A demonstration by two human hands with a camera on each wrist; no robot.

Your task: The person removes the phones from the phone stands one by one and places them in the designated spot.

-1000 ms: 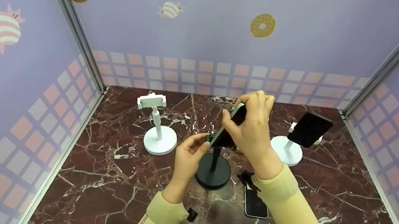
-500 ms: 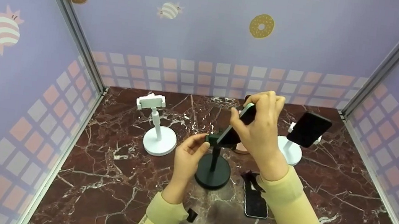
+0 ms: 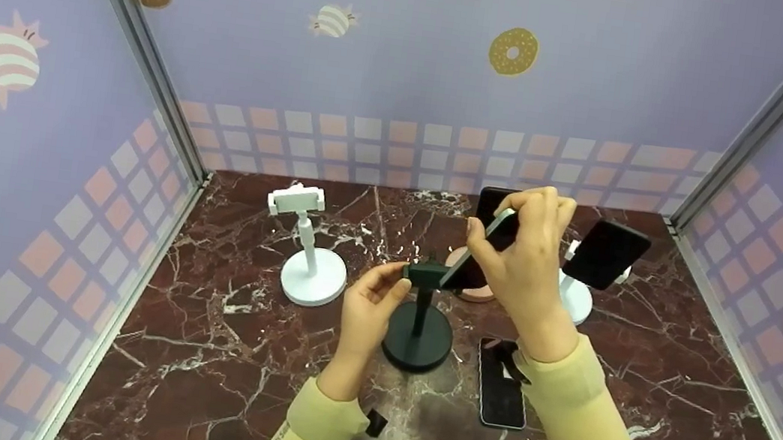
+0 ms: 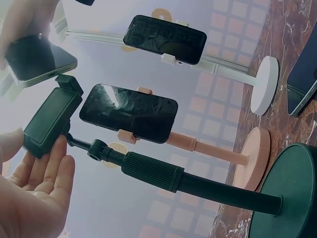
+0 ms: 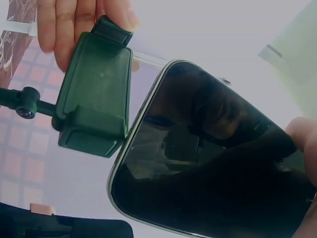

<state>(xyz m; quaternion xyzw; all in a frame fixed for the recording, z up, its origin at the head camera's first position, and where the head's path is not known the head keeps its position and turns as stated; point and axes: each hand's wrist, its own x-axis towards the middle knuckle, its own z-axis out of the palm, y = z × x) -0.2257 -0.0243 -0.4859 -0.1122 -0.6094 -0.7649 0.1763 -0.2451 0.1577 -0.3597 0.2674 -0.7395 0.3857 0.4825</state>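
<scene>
A dark green phone stand stands upright in front of me. My left hand pinches the left end of its clamp, thumb on one side and fingers on the other. With thumb and fingertips my right hand grips the upper end of a light-edged phone. That phone slants down toward the right end of the clamp. In the right wrist view its edge lies close beside the clamp; whether they touch I cannot tell. The clamp's face is bare.
Behind stands a pink phone stand holding a phone. A white stand at right holds another phone. At left is a white stand without one. One phone lies flat by my right sleeve.
My right hand has moved to the right with the phone, drawing it off the front of the clamp and uncovering the clamp and the pink stand behind. My left hand has stayed in place.
</scene>
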